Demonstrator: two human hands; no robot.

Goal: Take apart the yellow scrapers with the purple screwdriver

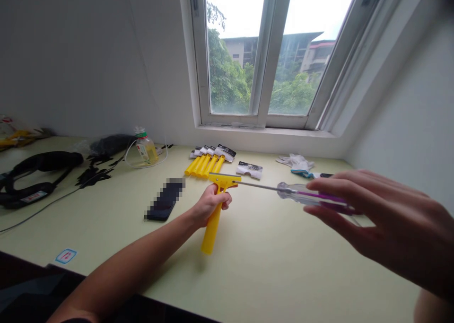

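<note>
My left hand [209, 204] is closed around the neck of a yellow scraper [212, 233], which stands upright with its wide head at the top and its handle pointing down. A grey blade strip runs along the head's upper edge. In my right hand [383, 219] is a screwdriver [301, 193] with a clear and purple handle, gripped between thumb and fingers. Its long thin shaft points left, and the tip meets the right end of the scraper's head, at or very near a screw there. The tip's exact seating is too small to make out.
Several yellow scrapers [207, 164] with card labels lie behind. Near them are a loose card [249, 170], gloves [296, 162], and a dark phone [166, 200]. Leftward stand a bottle of yellow liquid [146, 148] and a black headset-like strap [39, 171] with a cable.
</note>
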